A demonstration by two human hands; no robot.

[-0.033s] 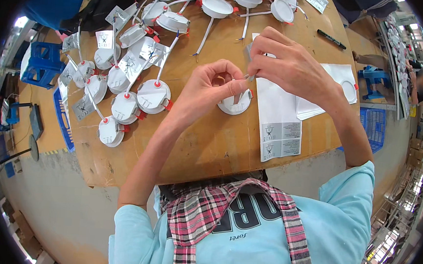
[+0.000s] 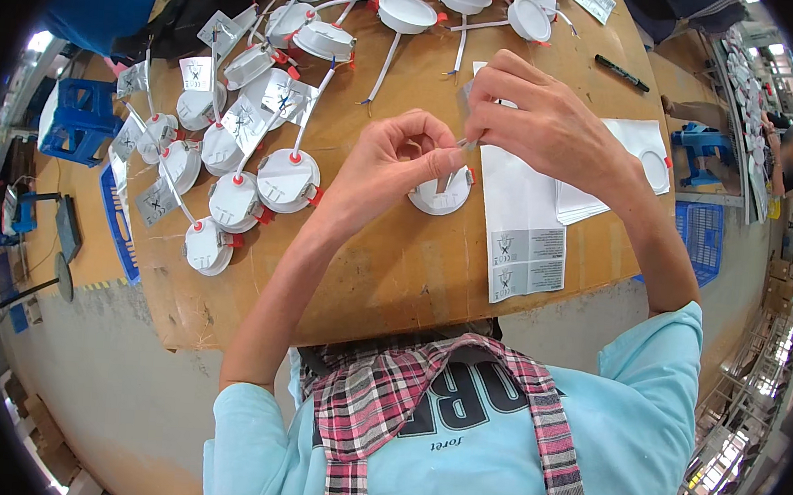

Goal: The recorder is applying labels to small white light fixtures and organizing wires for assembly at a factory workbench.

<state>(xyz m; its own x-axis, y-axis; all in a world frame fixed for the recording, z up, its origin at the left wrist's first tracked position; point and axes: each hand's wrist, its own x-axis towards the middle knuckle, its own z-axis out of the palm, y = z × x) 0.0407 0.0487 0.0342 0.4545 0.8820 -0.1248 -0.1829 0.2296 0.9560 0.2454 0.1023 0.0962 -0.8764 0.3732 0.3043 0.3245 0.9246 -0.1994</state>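
Observation:
My left hand (image 2: 401, 159) is closed in a pinch above a round white downlight (image 2: 440, 198), whose upper part it hides. My right hand (image 2: 542, 112) comes in from the right, also pinched. The two hands' fingertips meet around a small greyish piece (image 2: 467, 145), too small and covered to name. Beneath the right hand lies a white backing sheet (image 2: 521, 196) with silver printed labels (image 2: 526, 261) at its near end. Several finished-looking downlights (image 2: 288, 181) with red clips and white cables stand to the left, some with silver labels (image 2: 287, 96) on their cables.
More downlights (image 2: 406, 14) crowd the table's far side, their cables sticking out. A black marker (image 2: 621, 73) lies at the far right. White sheets (image 2: 593, 199) are stacked right of the label sheet, with a white ring (image 2: 654, 173) on top. Blue stools (image 2: 84, 120) and a blue crate (image 2: 697, 241) stand beyond the table.

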